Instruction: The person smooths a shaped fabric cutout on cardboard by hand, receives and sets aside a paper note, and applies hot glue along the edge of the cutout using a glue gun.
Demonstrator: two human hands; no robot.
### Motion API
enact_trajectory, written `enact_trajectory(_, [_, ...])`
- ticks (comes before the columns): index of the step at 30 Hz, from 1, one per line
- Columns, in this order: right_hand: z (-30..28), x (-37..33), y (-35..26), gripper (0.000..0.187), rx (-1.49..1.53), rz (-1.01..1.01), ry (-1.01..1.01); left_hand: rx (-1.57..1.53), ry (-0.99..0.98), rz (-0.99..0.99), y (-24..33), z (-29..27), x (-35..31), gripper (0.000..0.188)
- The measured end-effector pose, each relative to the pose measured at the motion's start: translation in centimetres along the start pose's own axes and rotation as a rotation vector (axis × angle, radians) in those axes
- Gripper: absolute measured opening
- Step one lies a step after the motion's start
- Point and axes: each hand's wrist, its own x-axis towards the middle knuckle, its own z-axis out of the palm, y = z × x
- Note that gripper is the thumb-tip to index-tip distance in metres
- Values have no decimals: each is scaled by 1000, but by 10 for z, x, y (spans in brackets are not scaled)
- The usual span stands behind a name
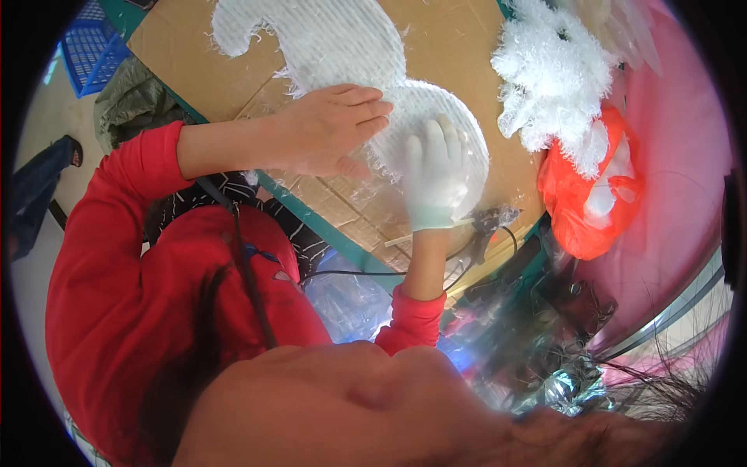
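A white, ribbed fabric piece with curved outlines and a fuzzy, fraying edge lies spread on a brown cardboard sheet. My bare left hand reaches in from the left, palm down over the lower edge of the fabric, with its fingers stretched out and nothing in them. To its right, my right hand wears a white glove. It rests flat on the rounded end of the fabric, fingers extended. Under the palms the fabric is hidden.
White shaggy material is heaped at the right, beside a red plastic bag with white pieces inside. A glue gun with a dark cable appears near my right wrist. A blue plastic basket stands at the far left.
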Motion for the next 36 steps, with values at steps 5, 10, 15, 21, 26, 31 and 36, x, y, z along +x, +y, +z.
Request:
enact_trajectory(5, [11, 0, -7, 34, -61, -67, 53, -107, 0, -3, -5, -8, 2, 64])
enact_trajectory(10, [11, 2, -6, 34, -46, -75, 65, -108, 44, 52, -31, -17, 5, 61])
enact_trajectory(15, [13, 1, -7, 34, -44, -74, 73, 7, 52, 14, -62, -28, 3, 59])
enact_trajectory(21, [17, 0, -6, 35, -32, -64, 84, 138, -39, 23, -76, -30, -4, 55])
enact_trajectory(26, [17, 2, -9, 31, -46, -42, 113, 68, -35, 62, -89, -31, -6, 58])
enact_trajectory(31, [17, 1, -7, 35, -34, -35, 80, 11, -73, 50, -96, -49, -6, 62])
enact_trajectory(36, [16, 0, -9, 35, -30, -41, 81, -68, -56, 173, -110, -61, -10, 70])
